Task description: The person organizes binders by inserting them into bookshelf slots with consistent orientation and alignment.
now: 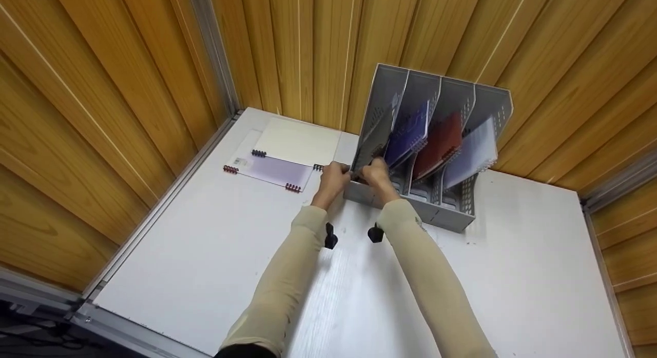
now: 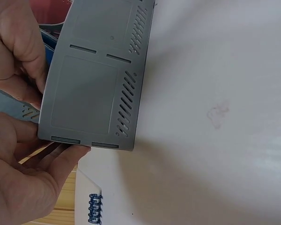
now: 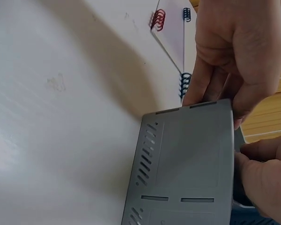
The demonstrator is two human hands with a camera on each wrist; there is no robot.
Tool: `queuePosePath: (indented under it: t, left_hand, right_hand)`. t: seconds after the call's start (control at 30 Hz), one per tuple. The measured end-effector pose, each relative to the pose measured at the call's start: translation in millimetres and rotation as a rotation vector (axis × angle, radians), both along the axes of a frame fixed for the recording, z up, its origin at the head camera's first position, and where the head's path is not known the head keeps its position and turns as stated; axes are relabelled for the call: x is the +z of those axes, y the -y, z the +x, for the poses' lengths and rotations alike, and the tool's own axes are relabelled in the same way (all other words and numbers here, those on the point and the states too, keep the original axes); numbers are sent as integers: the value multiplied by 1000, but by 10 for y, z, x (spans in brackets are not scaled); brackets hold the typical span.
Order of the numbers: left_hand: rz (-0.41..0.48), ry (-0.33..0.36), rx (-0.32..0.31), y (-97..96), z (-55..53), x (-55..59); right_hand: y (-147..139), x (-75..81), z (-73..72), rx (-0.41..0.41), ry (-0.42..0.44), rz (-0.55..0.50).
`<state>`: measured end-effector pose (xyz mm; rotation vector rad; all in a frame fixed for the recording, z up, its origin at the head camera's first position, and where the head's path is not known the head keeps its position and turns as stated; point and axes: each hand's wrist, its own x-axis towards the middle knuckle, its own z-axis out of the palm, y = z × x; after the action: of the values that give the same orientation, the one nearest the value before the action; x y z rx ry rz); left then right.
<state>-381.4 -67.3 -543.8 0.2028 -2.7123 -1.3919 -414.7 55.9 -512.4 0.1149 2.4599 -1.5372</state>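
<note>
A grey desktop file organizer [image 1: 418, 209] with several upright compartments stands on the white table. My left hand [image 1: 333, 181] grips its front left corner, fingers beneath the outer side and thumb at the top edge in the left wrist view. My right hand [image 1: 378, 177] reaches over the low front wall into the leftmost compartment. Its curled fingers pinch the lower front part of a dark spiral notebook [image 1: 375, 134], their tips partly hidden by the wall. The further compartments hold a blue notebook [image 1: 408, 134], a red notebook [image 1: 439, 145] and a clear-covered notebook [image 1: 471, 152], all leaning.
Left of the organizer lie a cream spiral notebook [image 1: 297, 140] and a lilac spiral notebook [image 1: 274, 173], overlapping. Wood-panelled walls [image 1: 318, 50] rise behind the table [image 1: 205, 260] and on both sides. A metal rail [image 1: 164, 163] runs along its left edge.
</note>
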Motion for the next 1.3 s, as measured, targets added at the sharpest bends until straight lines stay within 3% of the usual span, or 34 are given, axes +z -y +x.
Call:
queuePosePath:
  t: [0.1, 0.2, 0.37, 0.63, 1.07, 1.17, 1.3]
  left_hand:
    - [10, 3, 2, -6, -3, 3]
    - [18, 4, 6, -8, 0, -2]
    - [15, -2, 20, -8, 12, -1]
    - [-9, -10, 26, -26, -18, 9]
    - [-18, 19, 27, -58, 4, -29]
    - [-2, 16, 20, -48, 5, -17]
    - [31, 9, 21, 6, 5, -11]
  right_hand:
    - [-16, -6, -63, -19, -16, 79]
    - [-25, -4, -112, -18, -2, 79]
    - [-17, 0, -181, -50, 70, -94]
    - [-30, 53, -248, -120, 80, -276]
    - [-102, 61, -326, -174, 207, -379]
    - [-98, 56, -318, -144, 207, -378]
    - [-78, 20, -271, -36, 205, -400]
